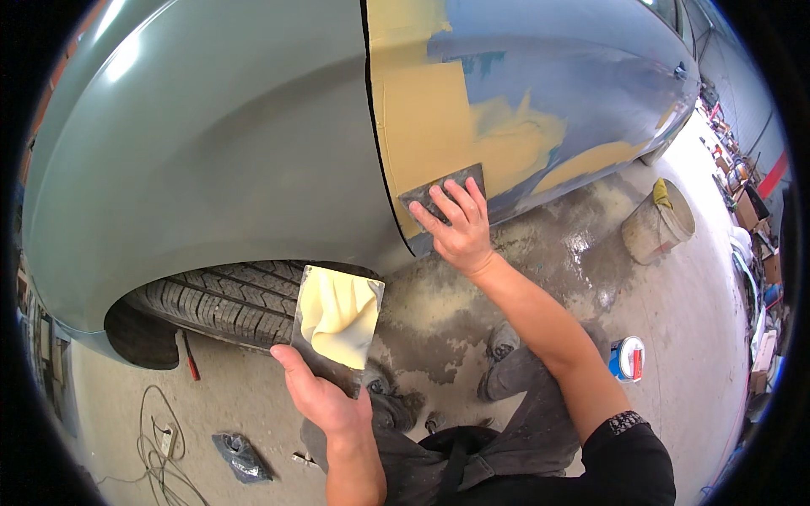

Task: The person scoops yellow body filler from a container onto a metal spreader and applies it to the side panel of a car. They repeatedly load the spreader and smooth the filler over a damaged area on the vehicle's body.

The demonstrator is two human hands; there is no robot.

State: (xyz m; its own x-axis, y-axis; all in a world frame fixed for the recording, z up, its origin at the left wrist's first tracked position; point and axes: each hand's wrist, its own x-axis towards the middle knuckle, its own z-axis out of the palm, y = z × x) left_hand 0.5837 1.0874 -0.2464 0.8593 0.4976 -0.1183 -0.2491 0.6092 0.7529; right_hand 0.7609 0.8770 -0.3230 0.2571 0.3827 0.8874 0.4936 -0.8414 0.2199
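Observation:
My left hand [327, 405] grips the lower end of a thin dark board [314, 356]. A thick mound of pale yellow filler paste [342, 310] covers the board's upper part. With fingers spread over its face, my right hand [460, 232] presses a dark flat spreader [472, 175] against the lower front of a car door [591, 76]. Yellow filler [426, 118] coats the door's front strip above the spreader, with smeared patches farther back. Left of a dark gap stands the smooth grey-green fender [211, 152]. The spreader's lower part is hidden by my fingers.
A tire [215, 304] sits under the fender, beside the board. On the floor are a dirty bucket [650, 229] with a yellow cloth, a blue-and-white can [627, 360], a red-handled tool [193, 368], a loose cable [156, 460] and a dark plastic bag [240, 457]. Clutter lines the right wall.

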